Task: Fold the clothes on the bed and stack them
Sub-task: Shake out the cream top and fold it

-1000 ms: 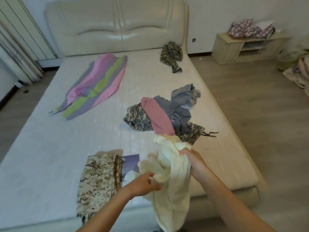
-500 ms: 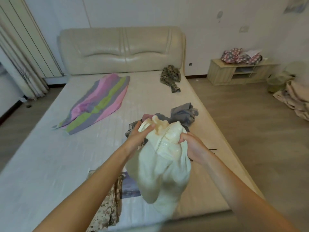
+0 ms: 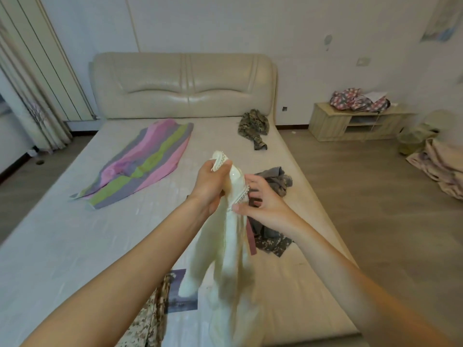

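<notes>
Both hands have raised the dress [image 3: 233, 246]; left hand [image 3: 210, 186] grips its top, right hand [image 3: 263, 204] pinches the beaded edge, long axis hanging vertical.

At two o'clock a low wooden TV cabinet [image 3: 350, 123] stands against the wall, bearing a floral bundle [image 3: 358, 99]; curtains [image 3: 27, 96] hang at ten o'clock over wood-look floor [image 3: 363, 196].

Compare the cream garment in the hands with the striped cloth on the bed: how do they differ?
The cream garment hangs bunched from the left hand and right hand; the striped cloth lies spread flat on the bed. The first is plain with bead trim, the second pink, green and grey. Neither is folded.
</notes>
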